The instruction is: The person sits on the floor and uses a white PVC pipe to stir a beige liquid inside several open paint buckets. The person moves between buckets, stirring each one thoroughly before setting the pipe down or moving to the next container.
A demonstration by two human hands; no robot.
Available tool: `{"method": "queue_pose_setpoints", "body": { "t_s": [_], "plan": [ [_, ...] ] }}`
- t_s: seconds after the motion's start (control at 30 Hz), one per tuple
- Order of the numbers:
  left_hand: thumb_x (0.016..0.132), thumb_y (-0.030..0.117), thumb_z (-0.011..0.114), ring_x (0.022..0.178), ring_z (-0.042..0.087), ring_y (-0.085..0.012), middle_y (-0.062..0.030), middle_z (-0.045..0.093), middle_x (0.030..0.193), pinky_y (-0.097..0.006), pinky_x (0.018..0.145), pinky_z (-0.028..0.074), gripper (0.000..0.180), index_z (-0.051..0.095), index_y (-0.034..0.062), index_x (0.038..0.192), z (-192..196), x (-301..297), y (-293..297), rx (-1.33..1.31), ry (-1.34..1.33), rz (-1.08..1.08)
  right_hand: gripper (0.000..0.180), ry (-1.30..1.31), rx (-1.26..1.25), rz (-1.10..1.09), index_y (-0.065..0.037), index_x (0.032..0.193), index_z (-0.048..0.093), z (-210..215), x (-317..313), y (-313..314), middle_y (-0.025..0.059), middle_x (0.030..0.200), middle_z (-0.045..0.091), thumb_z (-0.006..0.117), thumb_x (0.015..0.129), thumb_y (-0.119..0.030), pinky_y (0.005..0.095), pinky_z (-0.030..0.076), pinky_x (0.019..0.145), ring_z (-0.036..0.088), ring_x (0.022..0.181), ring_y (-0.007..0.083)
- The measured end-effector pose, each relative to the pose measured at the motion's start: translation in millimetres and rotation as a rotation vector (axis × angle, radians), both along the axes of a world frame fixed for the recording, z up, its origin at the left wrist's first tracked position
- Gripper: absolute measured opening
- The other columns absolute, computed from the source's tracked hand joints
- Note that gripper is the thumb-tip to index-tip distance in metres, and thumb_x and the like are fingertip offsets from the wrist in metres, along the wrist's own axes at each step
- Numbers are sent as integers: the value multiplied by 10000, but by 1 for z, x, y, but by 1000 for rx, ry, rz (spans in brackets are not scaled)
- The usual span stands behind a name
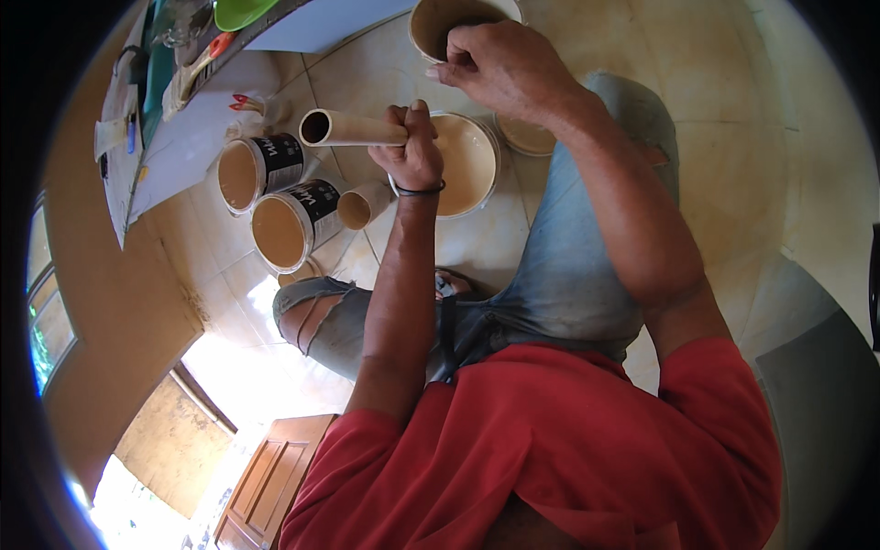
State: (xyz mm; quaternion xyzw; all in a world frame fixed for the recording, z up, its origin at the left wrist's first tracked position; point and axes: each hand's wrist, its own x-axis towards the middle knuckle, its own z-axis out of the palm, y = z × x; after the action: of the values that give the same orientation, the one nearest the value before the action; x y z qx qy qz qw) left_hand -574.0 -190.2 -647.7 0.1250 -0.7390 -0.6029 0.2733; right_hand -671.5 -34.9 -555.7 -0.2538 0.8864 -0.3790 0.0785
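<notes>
My left hand (pixel 412 148) is closed around a hollow cream-coloured tube (pixel 356 129), whose dark open end points left. Below and behind that hand stands a wide tub (pixel 472 174) of light tan paint. At the top, the fingers of my right hand (pixel 504 75) curl at the near rim of a round container (pixel 472 13) with brownish inner walls; the hand hides part of its mouth, and its far side is cut off by the frame edge. To the left are two paint cans (pixel 280 231) (pixel 240 176) with black labels and tan contents, and a smaller cylinder (pixel 363 205).
Another round tan-topped container (pixel 527 136) sits by my right knee. At the upper left, a paintbrush (pixel 197 73) and a green bowl (pixel 242 11) rest on a white surface. Tiled floor surrounds my bent legs; a wooden door (pixel 275 481) stands lower left.
</notes>
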Motion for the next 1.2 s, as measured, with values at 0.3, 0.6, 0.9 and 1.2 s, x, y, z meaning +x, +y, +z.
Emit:
{"method": "queue_pose_setpoints", "body": {
  "t_s": [0.3,0.6,0.9,1.2],
  "plan": [
    [950,30,549,450,465,-112,-44,483,536,-263,446,358,298,433,84,681,-2,12,15,416,56,-22,373,7,7,9,-36,819,685,1,5,2,139,686,671,743,912,-392,430,510,652,661,656,315],
    [927,67,647,464,506,-92,-29,520,521,-265,458,410,344,487,61,622,5,35,-14,210,-108,0,358,40,-11,-5,-39,805,674,-3,2,11,136,678,662,749,910,-374,427,502,636,649,635,308],
    [940,28,573,458,479,-110,-42,493,551,-284,450,404,319,441,66,652,3,-7,0,281,66,5,356,8,10,1,-38,804,674,0,1,11,132,674,660,759,902,-370,428,504,636,647,632,306],
    [941,28,588,453,498,-116,-52,522,544,-269,441,403,323,452,70,651,3,43,-20,271,-81,-46,353,20,23,-24,-40,803,678,-3,-2,15,127,681,672,754,906,-370,428,516,646,662,643,304]
  ]
}}
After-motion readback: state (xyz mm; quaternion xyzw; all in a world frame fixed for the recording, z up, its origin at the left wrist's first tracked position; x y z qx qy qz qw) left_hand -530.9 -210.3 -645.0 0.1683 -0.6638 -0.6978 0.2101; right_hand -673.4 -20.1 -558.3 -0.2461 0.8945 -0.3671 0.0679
